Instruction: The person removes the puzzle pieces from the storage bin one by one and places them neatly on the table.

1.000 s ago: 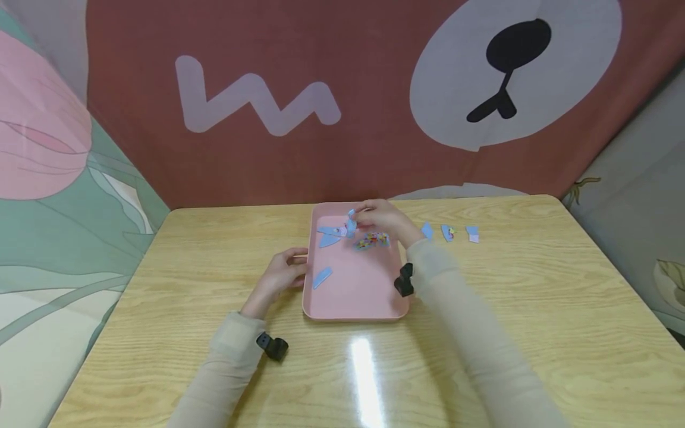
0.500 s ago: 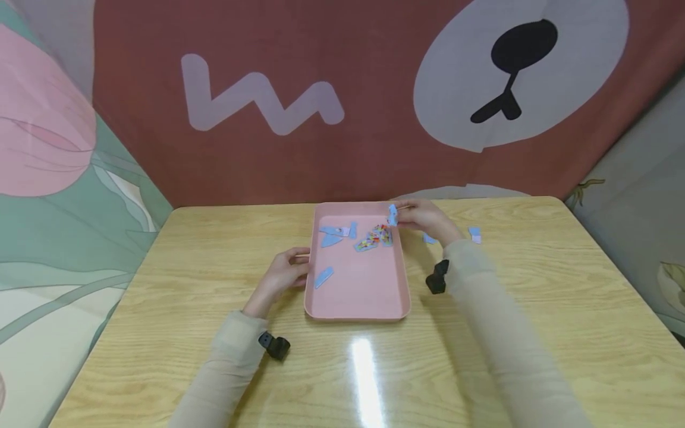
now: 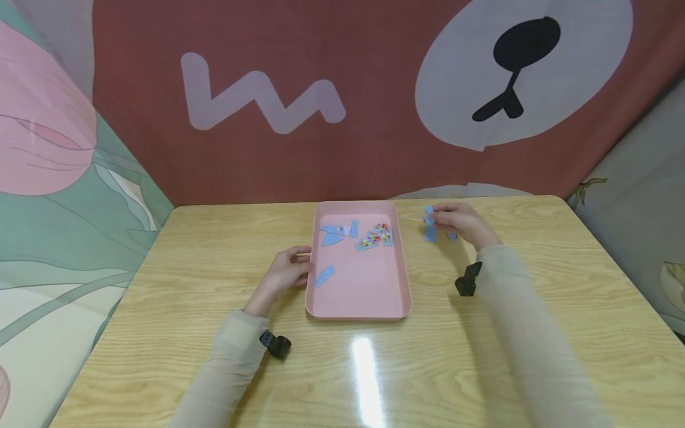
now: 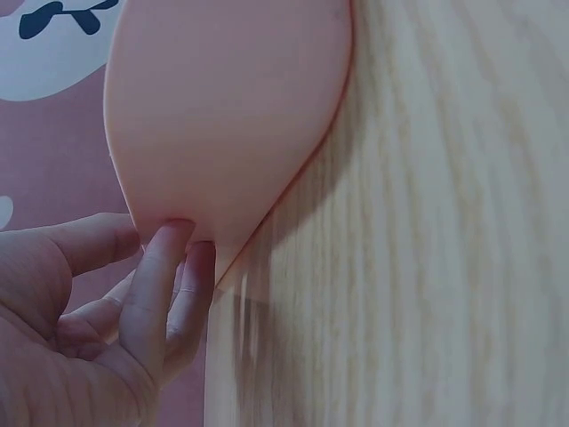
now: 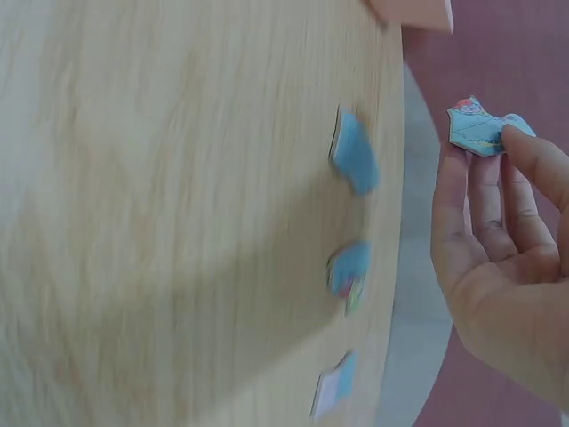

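Observation:
My right hand [image 3: 462,223] is raised beyond the tray's right side. It pinches a light-blue puzzle piece [image 5: 484,129] with a small coloured print between thumb and fingertips. Beneath it, other puzzle pieces lie on the table: a plain blue one [image 5: 356,151], one with a colourful patch [image 5: 349,269] and a blue-and-lilac one [image 5: 334,386]. My left hand [image 3: 283,271] is at the left side of the pink tray [image 3: 358,291], its fingertips [image 4: 173,236] against the outer wall.
In the tray, blue puzzle pieces [image 3: 333,239] are grouped at the upper left, with multicoloured pieces [image 3: 369,241] at the upper right. One blue piece [image 3: 324,276] lies alone near the left wall. A printed cloth [image 3: 374,160] hangs behind the wooden table [image 3: 214,267].
My right hand has moved right, out from over the tray to above the loose pieces, carrying the puzzle piece. The left hand stays at the tray's side.

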